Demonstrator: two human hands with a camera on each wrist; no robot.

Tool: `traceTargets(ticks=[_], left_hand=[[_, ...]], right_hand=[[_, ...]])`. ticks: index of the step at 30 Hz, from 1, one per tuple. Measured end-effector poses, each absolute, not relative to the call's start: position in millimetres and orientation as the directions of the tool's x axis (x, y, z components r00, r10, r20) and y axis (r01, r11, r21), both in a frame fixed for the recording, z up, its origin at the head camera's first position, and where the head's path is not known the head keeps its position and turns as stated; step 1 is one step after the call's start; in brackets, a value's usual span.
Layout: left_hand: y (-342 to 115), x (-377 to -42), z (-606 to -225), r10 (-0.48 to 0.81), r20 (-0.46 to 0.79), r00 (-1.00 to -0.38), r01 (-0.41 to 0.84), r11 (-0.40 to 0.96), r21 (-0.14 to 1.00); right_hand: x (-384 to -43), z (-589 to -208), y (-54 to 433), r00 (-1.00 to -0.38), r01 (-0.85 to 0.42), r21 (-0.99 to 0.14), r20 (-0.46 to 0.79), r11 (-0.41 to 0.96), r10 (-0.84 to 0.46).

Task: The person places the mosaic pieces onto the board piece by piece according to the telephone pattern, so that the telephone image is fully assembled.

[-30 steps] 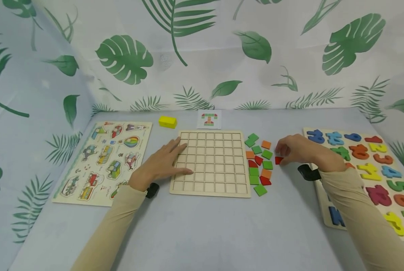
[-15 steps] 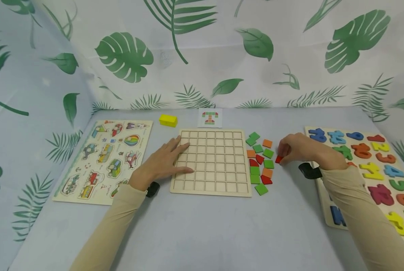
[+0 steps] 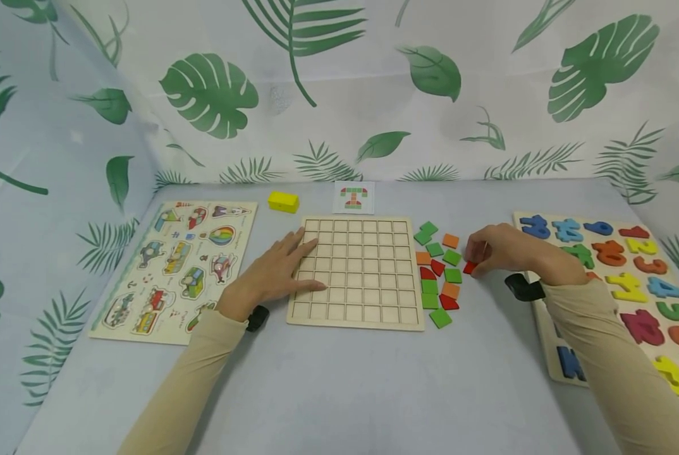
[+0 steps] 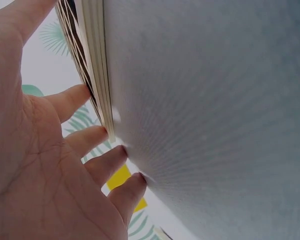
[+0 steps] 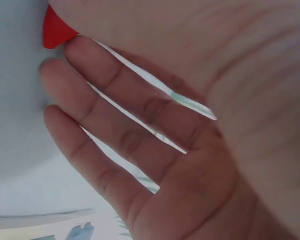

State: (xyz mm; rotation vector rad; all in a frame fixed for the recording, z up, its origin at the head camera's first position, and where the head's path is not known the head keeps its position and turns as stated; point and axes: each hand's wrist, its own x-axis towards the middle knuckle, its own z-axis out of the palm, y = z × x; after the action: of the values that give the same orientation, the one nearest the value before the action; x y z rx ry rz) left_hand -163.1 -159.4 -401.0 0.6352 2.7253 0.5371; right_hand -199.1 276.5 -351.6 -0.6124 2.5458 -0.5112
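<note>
My left hand (image 3: 268, 273) rests with spread fingers on the left edge of a wooden grid board (image 3: 362, 278). In the left wrist view, fingertips (image 4: 80, 97) meet the board's side (image 4: 101, 70). At the right, my right hand (image 3: 501, 249) pinches a small red tile (image 3: 469, 268) between thumb and fingertips, low over the table. Part of that red tile (image 5: 57, 30) shows in the right wrist view, the rest hidden behind the thumb. Between the board and this hand lie several loose tiles: green squares (image 3: 452, 257), orange squares (image 3: 450, 240) and red curved-edge ones (image 3: 449, 302).
A card (image 3: 353, 198) with a tile pattern lies behind the board, a yellow block (image 3: 283, 202) to its left. A vehicle picture puzzle (image 3: 146, 253) lies far left. The number-and-letter puzzle (image 3: 626, 265) sits far right, partly under the right forearm.
The red tile at the right fingertips has tipped from lying flat to a slant. The left hand keeps its place on the board. The head view has shifted slightly.
</note>
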Motion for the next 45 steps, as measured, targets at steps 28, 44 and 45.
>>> traceTargets(ticks=[28,44,45], left_hand=[[-158.4,-160.6,-394.7,0.48,-0.193,-0.856,0.368,0.827,0.424],[-157.3,-162.0,-397.8,0.474,-0.204,-0.856,0.373,0.841,0.391],[-157.2,-161.9,-397.7,0.475,-0.205,-0.856,0.373,0.841,0.391]], right_hand=[[-196.4,-337.7,267.2,-0.74,-0.442,-0.495,-0.271,0.748,-0.616],[-201.2,-329.0,236.2,-0.757,-0.533,-0.514,-0.064,0.672,-0.65],[-201.7,-329.0,234.1,-0.752,-0.541,-0.521,-0.053,0.66,-0.658]])
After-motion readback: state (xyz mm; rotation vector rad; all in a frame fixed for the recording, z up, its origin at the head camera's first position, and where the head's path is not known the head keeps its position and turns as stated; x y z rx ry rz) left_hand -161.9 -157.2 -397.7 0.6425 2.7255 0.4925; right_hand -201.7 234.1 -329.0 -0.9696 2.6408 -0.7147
